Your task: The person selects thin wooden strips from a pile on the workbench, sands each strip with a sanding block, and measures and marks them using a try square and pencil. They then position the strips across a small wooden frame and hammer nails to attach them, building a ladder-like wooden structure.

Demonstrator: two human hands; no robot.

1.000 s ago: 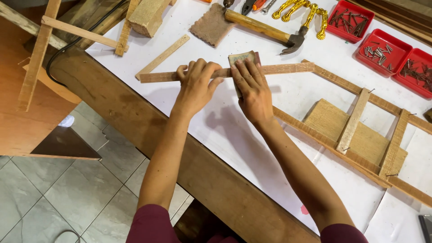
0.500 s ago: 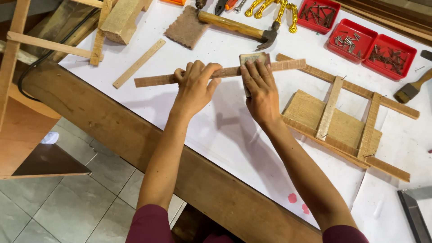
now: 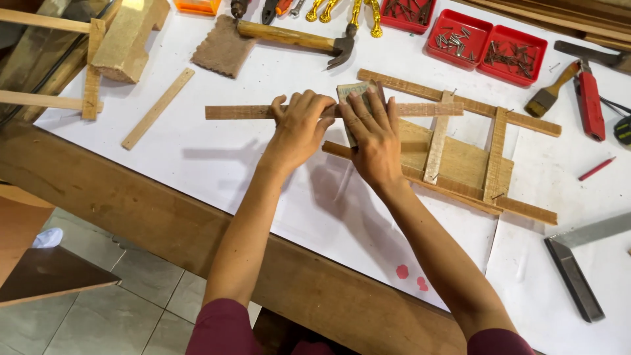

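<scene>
A long thin wooden strip [image 3: 236,112] lies across the white paper on the workbench. My left hand [image 3: 299,128] presses down on its middle, fingers curled over it. My right hand [image 3: 371,135] holds a folded piece of sandpaper [image 3: 358,92] flat against the strip, just right of my left hand. Under and right of my right hand lies a small ladder-like wooden frame [image 3: 460,158] with cross slats over a flat board.
A hammer [image 3: 296,36], pliers and a brown sandpaper sheet [image 3: 223,46] lie at the back. Red trays of nails [image 3: 486,43] sit back right, with a brush [image 3: 552,92], a red-handled tool [image 3: 589,98], a red pencil [image 3: 597,169] and a metal square [image 3: 578,263]. A loose slat [image 3: 158,108] and wood block [image 3: 128,36] lie left.
The view has shifted, so the bench items sit further left and lower in frame. Both hands stay on the strip, and my right hand with the sandpaper has slid slightly along it.
</scene>
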